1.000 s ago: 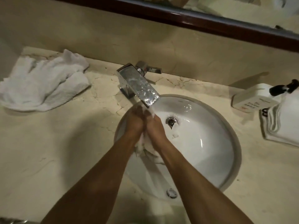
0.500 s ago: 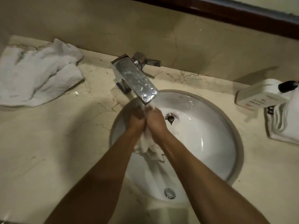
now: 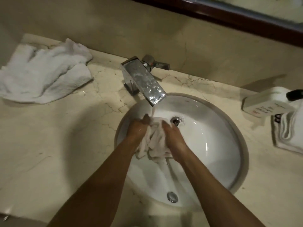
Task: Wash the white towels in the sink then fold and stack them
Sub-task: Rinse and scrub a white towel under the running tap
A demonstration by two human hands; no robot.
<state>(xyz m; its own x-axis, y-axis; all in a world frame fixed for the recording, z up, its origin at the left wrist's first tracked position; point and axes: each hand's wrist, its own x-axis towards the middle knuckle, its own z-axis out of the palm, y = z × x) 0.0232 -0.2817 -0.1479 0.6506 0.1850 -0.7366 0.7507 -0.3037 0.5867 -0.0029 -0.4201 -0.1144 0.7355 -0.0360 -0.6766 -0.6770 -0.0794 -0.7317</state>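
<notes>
A bathroom is showing here. Water is running from a chrome faucet into a white sink sunk in a marble counter; a soap bottle is sitting near its right edge.

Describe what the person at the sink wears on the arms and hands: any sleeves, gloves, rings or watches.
Both forearms are bare right up to the bottom edge of the picture: no sleeves show. The left hand and right hand wear no gloves. No ring, watch or bracelet can be seen on the parts in view, and the hands look wet.
</notes>
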